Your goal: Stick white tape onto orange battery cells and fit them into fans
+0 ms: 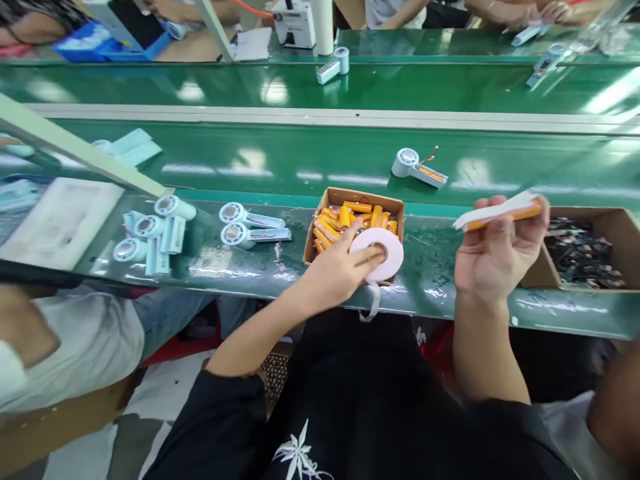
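Note:
My left hand (330, 275) is closed on a roll of white tape (393, 257), its fingers at the roll's core and a loose end hanging below. The roll is over the front right part of a cardboard box (401, 215) heaped with orange cylindrical batteries (326, 230). To the right, my right hand (490, 263) is raised above the bench edge. Between its thumb and fingers it grips an orange battery (529, 210) with a white strip (493, 211) along it. Whether the strip is stuck down, I cannot tell.
Light blue fan bodies (237, 235) lie on the bench to the left, several more piled farther left. One with orange batteries in its open handle (429, 176) sits on the green belt (300, 157). A box of dark wired parts (585, 257) stands right. Other people sit nearby.

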{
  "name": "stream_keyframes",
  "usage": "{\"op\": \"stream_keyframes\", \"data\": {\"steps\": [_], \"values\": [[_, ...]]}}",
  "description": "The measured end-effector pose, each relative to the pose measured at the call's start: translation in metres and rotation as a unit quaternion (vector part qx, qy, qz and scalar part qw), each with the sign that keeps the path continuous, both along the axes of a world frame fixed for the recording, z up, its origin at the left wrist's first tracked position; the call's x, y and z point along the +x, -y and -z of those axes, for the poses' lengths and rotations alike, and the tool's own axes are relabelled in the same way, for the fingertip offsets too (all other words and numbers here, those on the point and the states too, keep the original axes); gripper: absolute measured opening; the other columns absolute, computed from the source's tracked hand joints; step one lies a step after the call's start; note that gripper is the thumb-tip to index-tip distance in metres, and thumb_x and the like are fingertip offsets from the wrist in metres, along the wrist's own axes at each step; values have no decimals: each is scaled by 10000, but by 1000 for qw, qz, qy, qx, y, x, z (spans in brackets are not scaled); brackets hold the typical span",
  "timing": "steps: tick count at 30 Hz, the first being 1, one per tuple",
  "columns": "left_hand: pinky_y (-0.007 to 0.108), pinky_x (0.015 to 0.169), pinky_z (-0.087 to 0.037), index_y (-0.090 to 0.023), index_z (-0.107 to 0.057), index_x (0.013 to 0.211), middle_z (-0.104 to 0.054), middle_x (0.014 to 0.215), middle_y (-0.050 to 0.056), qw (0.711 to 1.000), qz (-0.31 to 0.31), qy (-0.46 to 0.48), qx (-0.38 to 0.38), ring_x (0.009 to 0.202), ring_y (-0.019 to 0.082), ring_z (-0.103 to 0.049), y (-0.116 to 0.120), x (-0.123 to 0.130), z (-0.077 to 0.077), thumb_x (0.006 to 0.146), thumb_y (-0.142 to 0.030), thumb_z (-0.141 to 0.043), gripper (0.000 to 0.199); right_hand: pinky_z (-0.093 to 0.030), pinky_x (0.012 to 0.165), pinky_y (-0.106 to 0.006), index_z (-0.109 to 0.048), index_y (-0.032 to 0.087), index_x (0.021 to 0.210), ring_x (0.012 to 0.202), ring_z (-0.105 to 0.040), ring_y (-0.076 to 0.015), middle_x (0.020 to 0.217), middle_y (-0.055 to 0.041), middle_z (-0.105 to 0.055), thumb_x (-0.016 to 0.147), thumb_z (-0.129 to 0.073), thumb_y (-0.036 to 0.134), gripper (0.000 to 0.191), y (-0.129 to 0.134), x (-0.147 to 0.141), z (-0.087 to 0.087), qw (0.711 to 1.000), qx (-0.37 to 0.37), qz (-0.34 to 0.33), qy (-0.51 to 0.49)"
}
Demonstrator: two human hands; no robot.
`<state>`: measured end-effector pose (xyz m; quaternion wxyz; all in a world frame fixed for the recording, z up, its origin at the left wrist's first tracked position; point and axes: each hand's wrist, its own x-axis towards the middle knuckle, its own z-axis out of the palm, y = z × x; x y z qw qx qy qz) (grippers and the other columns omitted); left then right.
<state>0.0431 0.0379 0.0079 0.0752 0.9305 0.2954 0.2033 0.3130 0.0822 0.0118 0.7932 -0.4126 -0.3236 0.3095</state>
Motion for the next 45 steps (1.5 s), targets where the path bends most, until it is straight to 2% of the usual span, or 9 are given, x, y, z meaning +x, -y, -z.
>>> {"op": "stream_keyframes", "data": {"steps": [4, 7, 10, 15, 21, 25, 30, 39, 45], "values": [[581, 1215, -474, -227, -682, 1373, -695, 1414, 117, 995, 8, 65, -76, 1504, 325, -490, -38, -61, -3, 937, -363, -780, 468, -635, 969, -512, -752, 315, 1094, 961, -769, -251, 964, -44, -769, 555, -939, 233, 577, 28, -9, 5, 997, -78, -23, 0], [552, 1183, -488, -231, -756, 1218, -751, 1297, 100, 970, -211, 108, -51, 1345, 263, -622, -42, -131, 2, 1040, -395, -602, 286, -533, 1103, -592, -787, 370, 1040, 1046, -754, -307, 899, -44, -748, 453, -900, 220, 617, 50, 15, 14, 986, -164, 27, 16], [562, 1243, -377, -222, -785, 1170, -727, 1358, 88, 931, -351, -26, -93, 1354, 277, -574, -56, -197, 5, 1061, -439, -469, 399, -479, 1111, -650, -782, 445, 996, 1155, -729, -379, 902, -77, -748, 420, -876, 267, 610, 63, 43, 29, 967, -243, 59, 48], [492, 1181, -397, -229, -826, 1099, -593, 1547, 68, 886, -288, -257, -259, 1352, 316, -531, -110, -246, -2, 1007, -551, -445, 507, -438, 1075, -736, -743, 543, 977, 1233, -685, -436, 1012, -86, -770, 461, -871, 411, 548, 82, 60, 51, 941, -320, 79, 77], [409, 1087, -449, -193, -724, 1353, -613, 1460, 124, 928, -175, -284, -167, 1156, 265, -616, -213, -189, 2, 938, -287, -538, 464, -446, 1073, -724, -766, 458, 980, 1178, -718, -434, 900, -100, -758, 446, -936, 374, 567, 62, 54, 43, 946, -297, 117, 66], [404, 1130, -418, -138, -783, 1209, -621, 1427, 144, 968, -87, -220, -82, 1256, 280, -548, -285, -90, 27, 866, -126, -538, 421, -585, 969, -657, -745, 290, 952, 952, -784, -375, 846, -47, -765, 351, -1010, 302, 656, -21, 26, 21, 979, -155, 58, 117], [340, 1028, -461, -213, -847, 942, -714, 1338, 39, 964, -11, -233, -124, 1184, 249, -585, -314, -17, 35, 831, -195, -610, 262, -660, 876, -439, -748, 233, 1046, 890, -789, -239, 919, -15, -786, 656, -951, 327, 450, -139, -24, 18, 955, -70, -118, 263], [276, 928, -467, -283, -818, 1110, -786, 1208, 2, 943, -82, -230, -228, 1049, 212, -707, -323, -6, 9, 873, -430, -659, 321, -559, 768, -307, -757, 224, 1186, 766, -735, -201, 825, -9, -791, 876, -807, 377, 350, -191, -70, 41, 774, -138, -218, 579], [339, 955, -506, -242, -814, 1109, -790, 1194, 83, 950, -187, -169, -183, 1150, 282, -711, -309, 16, 15, 939, -350, -590, 301, -515, 761, -347, -705, 247, 1298, 881, -750, -309, 994, -119, -801, 988, -671, 394, 345, -191, -77, 27, 517, -198, -203, 808]]}}
